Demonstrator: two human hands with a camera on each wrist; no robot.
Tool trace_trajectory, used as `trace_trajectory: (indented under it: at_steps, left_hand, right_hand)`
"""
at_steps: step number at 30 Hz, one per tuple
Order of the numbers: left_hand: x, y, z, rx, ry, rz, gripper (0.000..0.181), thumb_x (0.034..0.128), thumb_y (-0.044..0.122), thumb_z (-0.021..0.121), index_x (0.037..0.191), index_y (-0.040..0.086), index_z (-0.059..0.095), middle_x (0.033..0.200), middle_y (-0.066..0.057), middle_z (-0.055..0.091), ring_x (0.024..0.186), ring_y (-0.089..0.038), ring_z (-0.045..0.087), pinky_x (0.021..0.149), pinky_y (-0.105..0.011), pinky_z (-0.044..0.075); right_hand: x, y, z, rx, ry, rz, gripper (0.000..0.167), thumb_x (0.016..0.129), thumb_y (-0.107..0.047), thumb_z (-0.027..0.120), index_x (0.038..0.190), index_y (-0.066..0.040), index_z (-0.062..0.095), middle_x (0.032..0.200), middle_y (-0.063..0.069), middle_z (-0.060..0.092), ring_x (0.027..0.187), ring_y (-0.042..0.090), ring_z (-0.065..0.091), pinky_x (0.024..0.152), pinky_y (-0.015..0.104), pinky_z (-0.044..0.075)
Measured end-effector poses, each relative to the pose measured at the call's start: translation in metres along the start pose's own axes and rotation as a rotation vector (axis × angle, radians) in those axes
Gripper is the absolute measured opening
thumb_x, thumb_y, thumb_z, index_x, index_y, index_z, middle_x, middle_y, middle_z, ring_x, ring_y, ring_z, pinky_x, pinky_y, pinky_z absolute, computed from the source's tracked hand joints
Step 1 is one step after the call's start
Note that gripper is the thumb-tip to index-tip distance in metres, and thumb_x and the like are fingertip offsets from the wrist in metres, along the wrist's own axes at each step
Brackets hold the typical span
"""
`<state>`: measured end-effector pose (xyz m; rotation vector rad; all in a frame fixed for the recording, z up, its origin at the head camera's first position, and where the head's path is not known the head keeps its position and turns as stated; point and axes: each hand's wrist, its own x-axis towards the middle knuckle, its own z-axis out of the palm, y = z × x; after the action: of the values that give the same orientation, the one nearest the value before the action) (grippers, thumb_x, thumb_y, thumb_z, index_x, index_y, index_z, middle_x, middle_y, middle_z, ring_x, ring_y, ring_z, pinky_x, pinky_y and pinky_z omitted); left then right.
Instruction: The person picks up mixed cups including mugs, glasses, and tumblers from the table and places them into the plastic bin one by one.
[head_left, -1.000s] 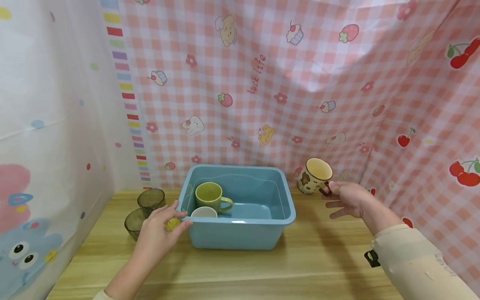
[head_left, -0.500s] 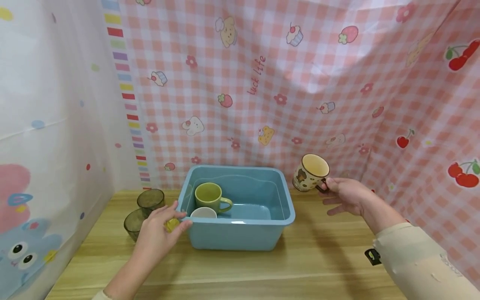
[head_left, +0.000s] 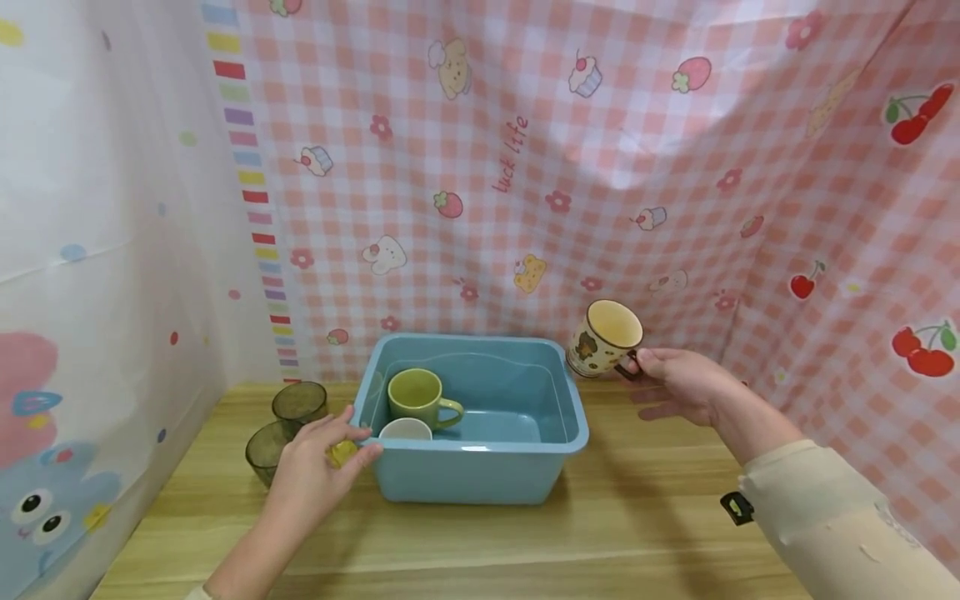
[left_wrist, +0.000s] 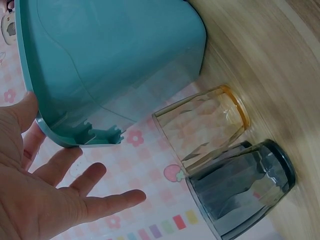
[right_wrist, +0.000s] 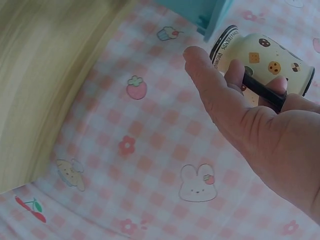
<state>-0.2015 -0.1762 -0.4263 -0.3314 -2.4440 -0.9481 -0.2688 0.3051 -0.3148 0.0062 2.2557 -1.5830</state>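
My right hand (head_left: 686, 383) holds a cream mug (head_left: 603, 337) with brown cookie and bear patterns by its dark handle (right_wrist: 262, 91). The mug is raised and tilted beside the right back corner of a blue plastic tub (head_left: 472, 471). Inside the tub, at its left, stand a green mug (head_left: 416, 396) and a white cup (head_left: 406, 429). My left hand (head_left: 318, 467) grips the tub's front left corner, thumb at the front and fingers at the side; its other fingers are spread in the left wrist view.
Left of the tub stand two dark grey glasses (head_left: 300, 402), one partly behind my left hand, and an amber glass (left_wrist: 205, 127). The wooden table (head_left: 480, 550) bears them all. Checked pink cloth (head_left: 487, 167) hangs behind and to the right; white cloth (head_left: 112, 208) hangs left.
My right hand has lifted the cream mug and carried it left toward the tub. The left hand stays at the tub's corner, and the tub keeps its place.
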Motion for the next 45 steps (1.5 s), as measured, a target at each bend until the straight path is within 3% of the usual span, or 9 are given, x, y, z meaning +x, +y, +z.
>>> trace_trajectory:
  at_steps: [6,10,21,31,42,45]
  left_hand:
    - [0.000,-0.001,0.000,0.001,-0.001,-0.001,0.024,0.0876,0.023,0.090,0.105,0.007,0.083,0.144,-0.021,0.068,0.130,-0.054,0.063,0.100,-0.071,0.055]
    - [0.001,-0.001,0.000,0.000,-0.002,0.002,0.024,0.0880,0.023,0.090,0.105,0.008,0.084,0.144,-0.020,0.068,0.130,-0.054,0.064,0.101,-0.072,0.054]
    - [0.001,0.000,-0.001,0.002,0.000,0.002,0.023,0.0873,0.022,0.090,0.104,0.009,0.084,0.143,-0.021,0.068,0.130,-0.053,0.064,0.101,-0.072,0.054]
    - [0.000,-0.001,-0.001,-0.012,0.014,0.025,0.021,0.0877,0.024,0.090,0.102,0.010,0.084,0.141,-0.022,0.069,0.126,-0.056,0.065,0.100,-0.075,0.052]
    - [0.000,-0.001,0.000,-0.010,0.029,0.041,0.021,0.0861,0.022,0.091,0.102,0.009,0.084,0.140,-0.023,0.070,0.126,-0.055,0.066,0.099,-0.074,0.054]
    - [0.000,-0.001,0.000,-0.011,0.022,0.034,0.022,0.0865,0.022,0.091,0.102,0.009,0.084,0.140,-0.023,0.070,0.126,-0.055,0.066,0.100,-0.074,0.053]
  right_hand:
    - [0.000,-0.012,0.005,0.003,-0.011,-0.022,0.044,0.119,-0.035,0.020,0.130,-0.003,0.049,0.171,0.035,0.025,0.156,0.058,0.031,0.119,0.066,0.044]
    - [-0.001,-0.017,0.008,-0.006,-0.020,-0.034,0.044,0.119,-0.037,0.022,0.129,-0.004,0.050,0.171,0.035,0.024,0.156,0.058,0.032,0.119,0.066,0.044]
    - [0.003,-0.029,0.022,-0.005,-0.054,-0.038,0.033,0.119,-0.034,0.026,0.113,-0.011,0.049,0.168,0.030,0.039,0.157,0.050,0.036,0.122,0.068,0.040]
    - [0.007,-0.031,0.031,-0.008,-0.060,-0.062,0.035,0.119,-0.031,0.028,0.114,-0.008,0.054,0.156,0.028,0.055,0.153,0.054,0.041,0.120,0.069,0.043]
    - [0.012,-0.039,0.043,-0.028,-0.061,-0.033,0.033,0.119,-0.031,0.028,0.111,-0.008,0.050,0.161,0.030,0.049,0.153,0.049,0.044,0.122,0.067,0.040]
    - [0.012,-0.042,0.044,-0.050,-0.063,-0.031,0.033,0.119,-0.031,0.028,0.110,-0.010,0.050,0.149,0.024,0.062,0.149,0.043,0.052,0.121,0.066,0.042]
